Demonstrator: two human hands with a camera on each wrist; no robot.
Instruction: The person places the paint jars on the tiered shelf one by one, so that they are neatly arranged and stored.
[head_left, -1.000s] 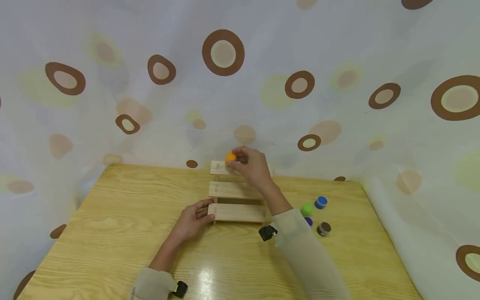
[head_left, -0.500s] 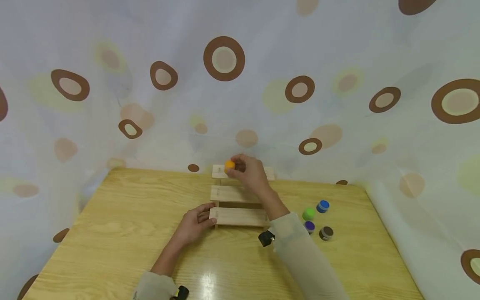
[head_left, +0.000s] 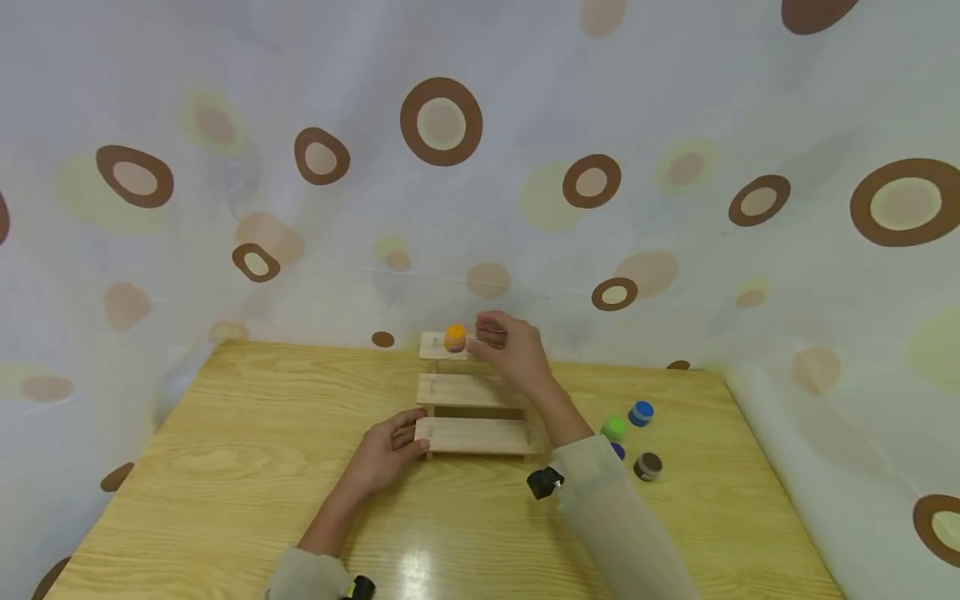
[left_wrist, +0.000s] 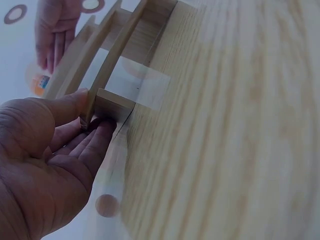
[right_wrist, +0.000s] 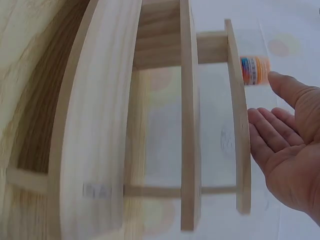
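Right hand (head_left: 517, 354) has released orange jar (head_left: 455, 337), fingers apart, seemingly clear; jar placed on top shelf (head_left: 432, 350). Left hand (head_left: 384, 454) pinches bottom shelf (head_left: 477, 436).

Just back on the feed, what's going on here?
A person's left hand grips the left end of the lowest shelf of a pale wooden three-tier rack. The right hand holds nothing, hovering beside a small round orange jar standing near the left end of the top shelf; thumb contact is unclear. To the right, a blue jar, green jar, purple jar and dark brown jar stand on the wood-grain table.
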